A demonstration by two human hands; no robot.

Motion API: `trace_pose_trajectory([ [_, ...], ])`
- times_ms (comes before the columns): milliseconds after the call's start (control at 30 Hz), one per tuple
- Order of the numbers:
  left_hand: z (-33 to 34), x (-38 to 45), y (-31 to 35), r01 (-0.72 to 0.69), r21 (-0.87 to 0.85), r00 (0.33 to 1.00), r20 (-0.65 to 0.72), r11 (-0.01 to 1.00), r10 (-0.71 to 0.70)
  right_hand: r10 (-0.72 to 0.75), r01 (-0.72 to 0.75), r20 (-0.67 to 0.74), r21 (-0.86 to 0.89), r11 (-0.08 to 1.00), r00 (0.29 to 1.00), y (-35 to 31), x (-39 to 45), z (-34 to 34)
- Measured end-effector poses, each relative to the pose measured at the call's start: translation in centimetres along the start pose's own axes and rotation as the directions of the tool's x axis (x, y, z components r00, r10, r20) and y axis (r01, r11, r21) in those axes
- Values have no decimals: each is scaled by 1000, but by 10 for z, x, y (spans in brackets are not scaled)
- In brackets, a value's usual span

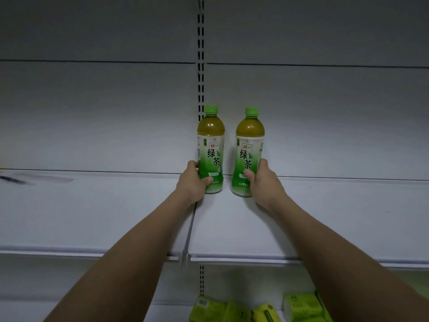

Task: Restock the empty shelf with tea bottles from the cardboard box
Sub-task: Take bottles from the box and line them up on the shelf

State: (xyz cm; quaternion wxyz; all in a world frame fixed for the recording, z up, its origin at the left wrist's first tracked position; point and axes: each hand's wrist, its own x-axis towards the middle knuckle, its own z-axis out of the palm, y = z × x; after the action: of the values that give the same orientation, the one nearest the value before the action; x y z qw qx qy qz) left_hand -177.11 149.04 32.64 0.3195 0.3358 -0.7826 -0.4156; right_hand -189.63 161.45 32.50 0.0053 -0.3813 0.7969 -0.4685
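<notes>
Both arms reach into the white shelf (116, 212). Left hand (193, 180) is wrapped round the lower body of the left tea bottle (210, 149), thumb across the label front. Right hand (261, 180) grips the right tea bottle (248, 152) the same way, thumb on the label. Both bottles upright, green caps up, labels facing out, standing near the back of the shelf just in front of the rear panel, near each other but apart. The left one sits right by the slotted upright (200, 66).

Bases look to be on the deck or nearly so (contact line is hard to read in this light). Likely step: seat and let go.

Risks from here:
- Both grips are low on tall bottles, so a hand dragged sideways on release could rock one over.
- The narrow gap between the bottles means one tipping probably takes the other.
- The divider rail (190, 231) runs under the left wrist; catching it on the way out could jolt the left bottle.

Cardboard box not in view. Green packs (234, 310) sit on the shelf below.
</notes>
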Motion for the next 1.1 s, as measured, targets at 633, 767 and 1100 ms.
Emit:
trace_pose_trajectory([
  [633,5,22,-25,-73,28,962,-261,997,78,-60,83,-149,149,985,987,22,26,14],
  [767,6,23,-27,-97,32,963,-250,995,102,-77,95,-123,146,985,989,25,28,16],
  [1100,3,20,-25,-118,50,969,-213,992,126,-38,47,-47,212,976,998,20,26,13],
])
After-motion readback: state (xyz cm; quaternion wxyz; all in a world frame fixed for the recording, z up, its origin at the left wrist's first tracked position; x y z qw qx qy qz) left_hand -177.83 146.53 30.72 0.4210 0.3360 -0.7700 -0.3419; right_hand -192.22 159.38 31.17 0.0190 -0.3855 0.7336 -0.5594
